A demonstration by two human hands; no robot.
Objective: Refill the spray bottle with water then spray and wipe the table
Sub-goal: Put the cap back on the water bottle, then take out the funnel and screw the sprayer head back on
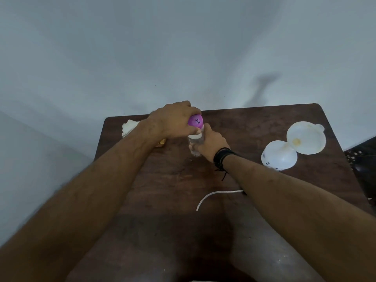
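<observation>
— Head view: where does the clear plastic spray bottle (195, 143) stand relative to the hands?

— Upright on the dark brown wooden table (166, 180), toward its far edge, between both hands. The right hand (209, 144) wraps the bottle's clear body from the right side. The left hand (173, 121) comes from above, its fingers curled over the round purple cap (195, 121) at the bottle's top.

— Any writing?

— Small dark marks on the purple cap, too blurred to read. The white plastic bowl (279, 155), well to the right, carries dark specks near its rim, also unreadable.

— What else lies there?

— A round white lid (306, 137) touching the bowl, a thin white tube (215, 195) nearer the person, a crumpled white cloth (129, 128) behind the left wrist, and black bands (221, 157) on the right wrist.
</observation>
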